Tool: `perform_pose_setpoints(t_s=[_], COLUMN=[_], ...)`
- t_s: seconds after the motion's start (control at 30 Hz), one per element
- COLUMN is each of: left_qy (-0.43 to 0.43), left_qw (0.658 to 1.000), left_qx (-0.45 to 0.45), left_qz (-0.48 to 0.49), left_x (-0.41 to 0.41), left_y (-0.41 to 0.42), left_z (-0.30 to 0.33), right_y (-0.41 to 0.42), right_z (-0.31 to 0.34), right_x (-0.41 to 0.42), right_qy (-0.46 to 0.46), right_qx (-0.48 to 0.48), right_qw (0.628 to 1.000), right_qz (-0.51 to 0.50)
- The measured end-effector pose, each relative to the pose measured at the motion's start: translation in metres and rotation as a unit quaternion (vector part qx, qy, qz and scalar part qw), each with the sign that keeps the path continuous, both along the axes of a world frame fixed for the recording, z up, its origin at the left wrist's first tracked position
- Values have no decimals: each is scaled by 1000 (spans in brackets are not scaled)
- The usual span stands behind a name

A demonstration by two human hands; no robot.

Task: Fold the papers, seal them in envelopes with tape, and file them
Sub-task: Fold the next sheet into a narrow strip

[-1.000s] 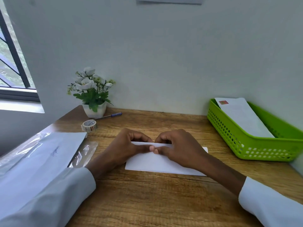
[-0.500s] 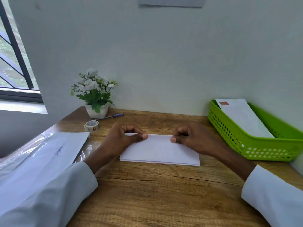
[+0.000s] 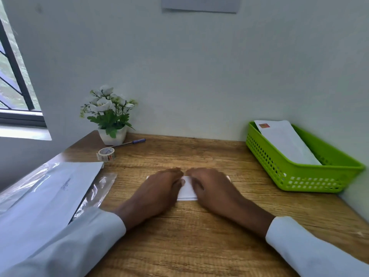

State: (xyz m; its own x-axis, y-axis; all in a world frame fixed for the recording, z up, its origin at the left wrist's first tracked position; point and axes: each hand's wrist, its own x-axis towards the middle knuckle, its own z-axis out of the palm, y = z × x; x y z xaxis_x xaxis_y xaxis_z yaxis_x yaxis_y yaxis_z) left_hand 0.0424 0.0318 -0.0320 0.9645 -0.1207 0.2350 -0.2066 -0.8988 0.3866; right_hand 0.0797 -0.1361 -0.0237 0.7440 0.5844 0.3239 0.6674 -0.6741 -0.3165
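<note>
— What's different from a moment ago?

— My hands were spread toward the two ends of the folded paper [image 3: 187, 189]; now they have come together over its middle. My left hand [image 3: 159, 193] and right hand [image 3: 212, 191] lie side by side, almost touching, palms down. The fingers look flattened on the sheet, pressing it rather than pinching it, though motion blur hides the fingertips.

— Where's the paper?

— On the wooden desk [image 3: 199, 246] straight ahead of me at twelve o'clock, mostly hidden under my hands. Only a white strip shows between them, plus a corner at each side.

— So what does that mean for the job?

— I judge I am flattening the crease — the fold looks nearly finished. Filling and sealing an envelope still lie ahead.

— Is everything in reach?

— The envelopes in their clear wrapper [image 3: 46, 198] lie at nine o'clock. The tape roll [image 3: 106, 154] sits at eleven, beside a pen [image 3: 131, 142] and a potted plant [image 3: 110, 114]. The green basket [image 3: 299, 172] at two o'clock already holds one envelope [image 3: 285, 142], so I take that to be where the filing goes.
</note>
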Motion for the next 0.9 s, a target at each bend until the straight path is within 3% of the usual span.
perform_pose_setpoints(t_s=[0.2,0.47,0.9], left_qy=[133,169,190], left_qw=[978,969,966], left_qx=[163,174,153], left_qz=[-13,43,84], left_x=[0,-7,-25], left_y=[2,8,18], left_z=[-6,-4,4], right_y=[0,-37,-52], right_z=[-10,-3,6], right_x=[-3,-2,-1], right_qy=[88,122,133], right_qx=[-135,-218,-259], right_qw=[986,968,955], right_qz=[53,-5,-50])
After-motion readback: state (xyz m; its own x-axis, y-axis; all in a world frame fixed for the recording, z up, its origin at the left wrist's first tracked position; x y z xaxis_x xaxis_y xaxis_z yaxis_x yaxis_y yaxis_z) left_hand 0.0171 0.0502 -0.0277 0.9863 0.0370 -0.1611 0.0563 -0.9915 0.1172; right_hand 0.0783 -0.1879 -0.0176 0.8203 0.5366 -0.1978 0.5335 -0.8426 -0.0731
